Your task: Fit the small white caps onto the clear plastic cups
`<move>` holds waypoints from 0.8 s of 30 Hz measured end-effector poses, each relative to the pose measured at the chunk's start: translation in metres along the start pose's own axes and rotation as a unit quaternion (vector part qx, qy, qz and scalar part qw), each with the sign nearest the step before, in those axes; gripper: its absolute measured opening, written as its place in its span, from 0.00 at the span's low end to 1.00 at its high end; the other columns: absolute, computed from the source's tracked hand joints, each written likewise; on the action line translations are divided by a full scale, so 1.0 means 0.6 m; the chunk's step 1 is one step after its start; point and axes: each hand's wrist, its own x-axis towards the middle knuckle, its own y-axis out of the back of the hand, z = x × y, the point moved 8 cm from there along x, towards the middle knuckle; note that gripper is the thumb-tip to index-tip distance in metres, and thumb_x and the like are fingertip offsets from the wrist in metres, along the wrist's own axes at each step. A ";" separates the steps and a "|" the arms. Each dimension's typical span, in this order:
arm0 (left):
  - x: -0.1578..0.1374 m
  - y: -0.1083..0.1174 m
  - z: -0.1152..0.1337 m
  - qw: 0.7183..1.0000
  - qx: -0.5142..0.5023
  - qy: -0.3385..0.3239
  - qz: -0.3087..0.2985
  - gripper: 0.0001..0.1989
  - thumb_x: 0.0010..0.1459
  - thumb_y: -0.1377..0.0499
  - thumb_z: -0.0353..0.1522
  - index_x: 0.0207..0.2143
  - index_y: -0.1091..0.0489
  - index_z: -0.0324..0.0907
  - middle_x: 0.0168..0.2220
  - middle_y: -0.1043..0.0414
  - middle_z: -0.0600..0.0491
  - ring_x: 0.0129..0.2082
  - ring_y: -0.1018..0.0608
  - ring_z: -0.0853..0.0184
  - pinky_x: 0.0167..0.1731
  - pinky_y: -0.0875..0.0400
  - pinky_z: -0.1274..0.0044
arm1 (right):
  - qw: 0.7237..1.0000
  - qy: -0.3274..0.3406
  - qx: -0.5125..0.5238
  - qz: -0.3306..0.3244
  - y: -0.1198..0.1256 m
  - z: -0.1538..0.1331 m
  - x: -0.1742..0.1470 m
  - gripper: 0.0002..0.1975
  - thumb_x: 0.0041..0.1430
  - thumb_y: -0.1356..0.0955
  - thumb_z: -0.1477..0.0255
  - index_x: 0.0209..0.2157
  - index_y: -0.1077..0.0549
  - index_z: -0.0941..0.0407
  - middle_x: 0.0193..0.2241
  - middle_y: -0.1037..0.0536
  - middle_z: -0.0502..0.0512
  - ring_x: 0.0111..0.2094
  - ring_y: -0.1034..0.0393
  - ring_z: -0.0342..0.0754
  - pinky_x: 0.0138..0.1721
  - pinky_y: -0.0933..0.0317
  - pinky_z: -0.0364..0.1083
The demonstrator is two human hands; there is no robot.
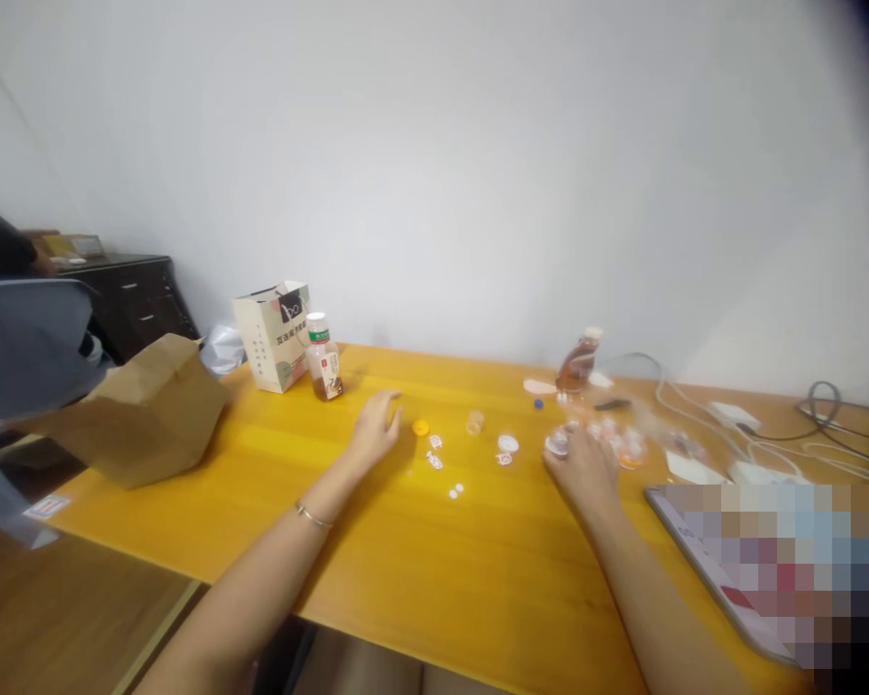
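Note:
My left hand (377,430) hovers over or rests on the yellow table (406,541), fingers apart, holding nothing. Closest to it is a small orange round piece (421,427). Farther right, my right hand (588,468) has its fingers closed around a small clear and white round piece (557,442), too blurred to name. Between the hands stand a small translucent cup (475,422), a white oval disc (508,443), red-printed paper pieces (434,460) and two white dots (456,491). A blurred heap of small white and orange items (623,444) borders my right hand.
A paper bag (265,343) and a bottle (324,362) stand at back left, a brown bag (159,415) before them. Another bottle (577,362) leans at the back, near a blue cap (538,403). Cables (760,439) and a tablet-like device (702,569) lie right.

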 end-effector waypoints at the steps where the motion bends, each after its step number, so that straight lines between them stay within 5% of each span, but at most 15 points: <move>1: 0.003 -0.006 -0.016 0.999 0.019 0.008 -0.032 0.13 0.55 0.52 0.28 0.44 0.38 0.40 0.43 0.33 0.47 0.46 0.33 0.64 0.48 0.40 0.70 | 1.000 -0.007 -0.018 -0.002 0.000 0.001 -0.001 0.17 0.48 0.39 0.70 0.41 0.36 0.61 0.35 0.28 0.66 0.40 0.39 0.59 0.37 0.47 0.52; 7: -0.002 -0.036 -0.097 0.973 0.099 0.082 -0.194 0.14 0.50 0.50 0.25 0.40 0.34 0.38 0.41 0.32 0.46 0.44 0.31 0.62 0.45 0.39 0.73 | 0.997 -0.017 -0.076 -0.020 -0.022 0.007 -0.003 0.19 0.50 0.40 0.69 0.45 0.38 0.59 0.41 0.31 0.64 0.46 0.43 0.60 0.42 0.49 0.55; 14: -0.008 -0.045 -0.103 0.963 0.112 0.080 -0.233 0.08 0.50 0.48 0.29 0.31 0.29 0.38 0.33 0.30 0.47 0.34 0.28 0.64 0.36 0.37 0.77 | 0.996 -0.007 -0.091 0.002 -0.027 0.008 -0.003 0.20 0.50 0.39 0.68 0.46 0.37 0.59 0.42 0.32 0.64 0.45 0.43 0.60 0.42 0.48 0.55; 20: -0.006 -0.042 -0.073 0.968 0.112 0.073 -0.213 0.09 0.52 0.48 0.32 0.28 0.30 0.38 0.31 0.30 0.48 0.32 0.29 0.66 0.33 0.38 0.77 | 0.995 0.017 -0.066 0.069 -0.006 -0.010 -0.003 0.20 0.52 0.40 0.64 0.46 0.36 0.58 0.41 0.34 0.64 0.42 0.42 0.59 0.38 0.46 0.54; 24: -0.018 -0.051 0.005 0.971 0.038 -0.025 -0.236 0.10 0.54 0.49 0.35 0.29 0.31 0.39 0.31 0.31 0.51 0.31 0.30 0.69 0.33 0.39 0.80 | 0.992 0.063 -0.003 0.107 0.000 -0.032 -0.006 0.18 0.53 0.39 0.64 0.44 0.35 0.57 0.39 0.33 0.61 0.41 0.41 0.57 0.39 0.46 0.53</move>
